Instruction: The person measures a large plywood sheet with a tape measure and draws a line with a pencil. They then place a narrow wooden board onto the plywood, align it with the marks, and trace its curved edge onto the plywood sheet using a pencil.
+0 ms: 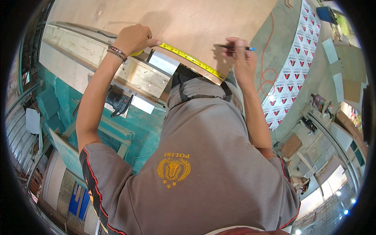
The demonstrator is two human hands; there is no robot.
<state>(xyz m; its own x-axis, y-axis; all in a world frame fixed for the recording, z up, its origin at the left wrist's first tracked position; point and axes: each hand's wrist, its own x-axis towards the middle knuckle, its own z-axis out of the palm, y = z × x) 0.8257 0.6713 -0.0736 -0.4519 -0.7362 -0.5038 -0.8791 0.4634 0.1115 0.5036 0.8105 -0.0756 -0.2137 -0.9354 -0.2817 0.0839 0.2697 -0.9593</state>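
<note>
Workshop seen from above. A plywood sheet (196, 21), pale brown with a knot at upper left, fills the top centre of the frame; a grey floor (288, 23) lies to its right, carrying an orange cord (272, 24) and a long white printed strip (291, 70). At centre left, a dark power tool (118, 102) lies above a teal surface (147, 129). The tape measure (192, 60), upper centre, shows a flat yellow blade with dark graduations, slanting down rightward near the sheet's lower edge to its lower right corner. The hands are apart: the left hand (135, 38) is closed on the tape measure, thumb at the blade; the right hand (241, 51) grips a dark, blue-ended pen (227, 47) near the sheet's right edge. Bare plywood extends above the blade; the person's grey shirt (211, 156) borders the corner below.
</note>
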